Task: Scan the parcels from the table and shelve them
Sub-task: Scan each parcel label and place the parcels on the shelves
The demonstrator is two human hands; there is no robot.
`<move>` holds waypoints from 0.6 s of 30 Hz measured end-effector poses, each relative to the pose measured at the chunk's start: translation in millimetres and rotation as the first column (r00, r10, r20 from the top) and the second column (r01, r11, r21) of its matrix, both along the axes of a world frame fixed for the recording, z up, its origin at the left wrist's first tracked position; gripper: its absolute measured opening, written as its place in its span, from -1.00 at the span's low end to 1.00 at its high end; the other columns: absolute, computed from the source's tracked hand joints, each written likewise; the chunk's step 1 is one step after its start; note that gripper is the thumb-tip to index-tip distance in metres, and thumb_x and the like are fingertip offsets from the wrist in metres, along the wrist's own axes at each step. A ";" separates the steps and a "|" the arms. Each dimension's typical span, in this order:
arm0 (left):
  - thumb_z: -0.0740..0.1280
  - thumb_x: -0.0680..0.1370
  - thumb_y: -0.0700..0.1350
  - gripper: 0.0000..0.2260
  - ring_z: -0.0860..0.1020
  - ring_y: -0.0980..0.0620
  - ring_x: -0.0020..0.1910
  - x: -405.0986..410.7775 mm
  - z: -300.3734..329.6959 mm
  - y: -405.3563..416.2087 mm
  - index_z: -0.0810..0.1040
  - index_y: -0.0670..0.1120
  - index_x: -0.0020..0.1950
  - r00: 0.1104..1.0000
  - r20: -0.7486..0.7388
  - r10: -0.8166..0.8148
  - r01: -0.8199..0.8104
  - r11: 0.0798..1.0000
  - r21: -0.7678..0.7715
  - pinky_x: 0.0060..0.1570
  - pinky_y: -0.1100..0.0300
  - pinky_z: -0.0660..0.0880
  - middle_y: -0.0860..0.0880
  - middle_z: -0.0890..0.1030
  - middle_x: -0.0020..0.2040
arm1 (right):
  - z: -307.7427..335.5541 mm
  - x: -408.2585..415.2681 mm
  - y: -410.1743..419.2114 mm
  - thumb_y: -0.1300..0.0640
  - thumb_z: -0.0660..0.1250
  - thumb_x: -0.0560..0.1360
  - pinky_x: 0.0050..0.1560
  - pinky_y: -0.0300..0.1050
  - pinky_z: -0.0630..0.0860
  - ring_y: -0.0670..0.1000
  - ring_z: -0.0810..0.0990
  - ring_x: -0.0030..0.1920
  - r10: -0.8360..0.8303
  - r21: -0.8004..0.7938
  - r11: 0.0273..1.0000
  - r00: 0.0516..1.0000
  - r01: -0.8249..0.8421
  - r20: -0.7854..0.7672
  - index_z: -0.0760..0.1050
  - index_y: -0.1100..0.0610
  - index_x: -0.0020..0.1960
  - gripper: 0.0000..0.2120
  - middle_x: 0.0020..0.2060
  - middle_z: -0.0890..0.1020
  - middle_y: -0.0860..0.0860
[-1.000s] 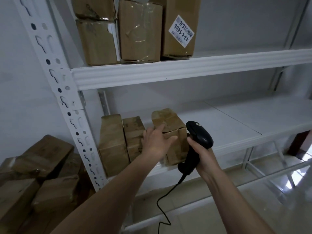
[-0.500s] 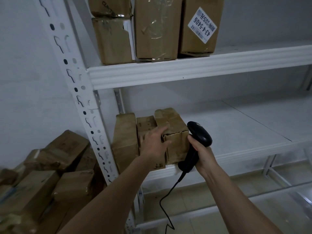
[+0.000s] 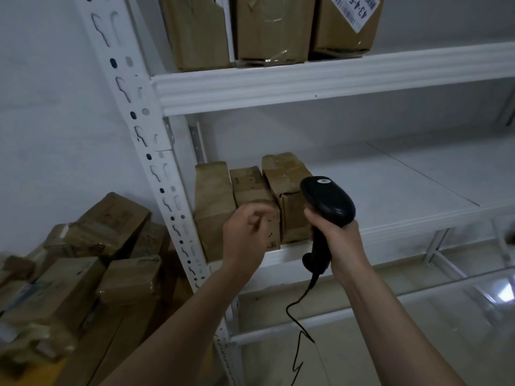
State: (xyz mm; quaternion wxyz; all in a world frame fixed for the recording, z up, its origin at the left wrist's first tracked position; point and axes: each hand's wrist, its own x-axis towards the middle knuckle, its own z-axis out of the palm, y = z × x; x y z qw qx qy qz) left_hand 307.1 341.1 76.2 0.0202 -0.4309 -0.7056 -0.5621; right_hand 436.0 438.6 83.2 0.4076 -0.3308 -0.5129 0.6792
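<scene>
You are partway through, by the look of it. Three parcels stand upright in a row on the middle shelf [image 3: 390, 190], pressed together at its left end against the white upright [image 3: 156, 162]. Taking that upright as your landmark: the first parcel [image 3: 213, 207] stands just right of it, the middle parcel [image 3: 252, 190] touches that one, and the third parcel [image 3: 287, 185] sits furthest from the upright, with bare shelf beyond it.

Your left hand [image 3: 245, 235] hovers in front of the middle parcel, fingers loosely curled and holding nothing; whether the fingertips touch the cardboard cannot be told, since the hand is blurred. Your right hand [image 3: 337, 238] has a firm grip round the handle of the black scanner [image 3: 327, 201], its head raised just in front of the third parcel and its cable [image 3: 298, 316] trailing down.

On the upper shelf [image 3: 334, 79], three more boxes [image 3: 273, 29] stand side by side right of the same upright, the furthest one carrying a white label [image 3: 354, 9].

What is left looks considerable: left of the upright and lower, a heap of parcels [image 3: 83, 260] lies jumbled at odd angles. Whether they rest on a desk cannot be seen, nor whether any are scanned. Judging by that pile, most of the shelving is still ahead of you.
</scene>
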 end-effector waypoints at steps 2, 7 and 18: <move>0.35 0.54 -0.31 -0.74 0.63 0.16 -0.11 -4.2 -8.1 -22.0 0.59 0.09 -0.06 1.000 0.019 -0.020 0.020 0.999 -0.031 -0.03 0.16 0.60 0.03 0.67 -0.08 | -1.9 -5.6 -21.3 0.16 0.51 0.39 -0.08 -0.04 0.50 0.02 0.56 -0.24 0.078 0.027 0.997 0.997 -0.078 0.022 0.59 0.12 -0.10 -0.87 -0.32 0.60 0.04; 0.36 0.53 -0.31 -0.66 0.63 0.12 -0.14 -29.2 -27.7 -98.5 0.56 0.18 -0.16 0.988 0.149 -0.028 0.049 0.989 -0.142 -0.06 0.20 0.57 0.08 0.66 -0.16 | -10.4 -34.8 -87.2 0.18 0.49 0.41 -0.15 -0.02 0.39 0.06 0.46 -0.34 0.277 0.080 0.956 0.959 -0.282 0.062 0.58 0.29 -0.14 -0.82 -0.42 0.49 0.10; 0.33 0.57 -0.21 -0.84 0.58 0.21 0.02 -124.9 -53.1 -260.9 0.61 0.02 0.06 0.977 0.205 0.057 0.019 0.936 -0.351 0.08 0.28 0.52 0.10 0.64 0.00 | -43.9 -126.1 -230.0 0.12 0.52 0.39 -0.14 -0.07 0.51 0.03 0.54 -0.33 0.479 0.016 0.870 0.852 -0.493 0.211 0.62 0.29 -0.05 -0.74 -0.37 0.57 0.09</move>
